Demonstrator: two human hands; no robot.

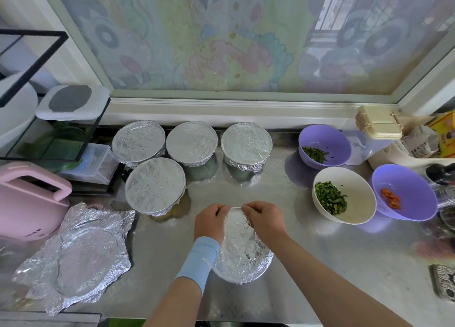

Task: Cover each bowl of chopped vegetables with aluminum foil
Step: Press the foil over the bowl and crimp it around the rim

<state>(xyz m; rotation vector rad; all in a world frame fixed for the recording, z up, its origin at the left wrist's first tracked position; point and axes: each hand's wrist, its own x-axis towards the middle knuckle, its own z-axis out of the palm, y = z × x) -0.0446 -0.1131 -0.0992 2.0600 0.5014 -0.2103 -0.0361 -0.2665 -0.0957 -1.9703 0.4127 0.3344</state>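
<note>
- The foil-wrapped bowl (242, 252) sits at the near middle of the desk (332, 265), right under the person's arms.
- The left hand (210, 222) is at the bowl's far rim, its grip narrow, with the fingers curled down and pinching the foil edge. A pale blue wrist band (199, 256) wraps that arm.
- The right hand (264, 222) reaches across the bowl's top to the same far rim. Its grip is likewise tight on the foil, fingertips close to those of the left.
- Hands and right forearm hide part of the bowl's top, and I can't see what is inside.
- Behind it stand four covered bowls. Three are in a row at the back: the back-left bowl (138, 142), the back-middle bowl (191, 140) and the back-right bowl (246, 143). The front covered bowl (155, 185) stands just before the left two.
- Off to the right, three bowls stand open. A purple bowl (330, 139) holds green strips, a white bowl (359, 203) holds more green strips, and a second purple bowl (408, 184) holds a few orange-red bits.
- A loose foil sheet (78, 257) lies crumpled at the near left, a round dent pressed into it, beside a pink appliance (27, 198).
- A black-framed glass rack (61, 139) stands at the back left.
- A beige latched box (379, 122) stands at the back right.
- The desk is brushed steel and mirrors the bowls faintly.
- The window (221, 43) behind carries a faded cartoon film with daylight coming through.
</note>
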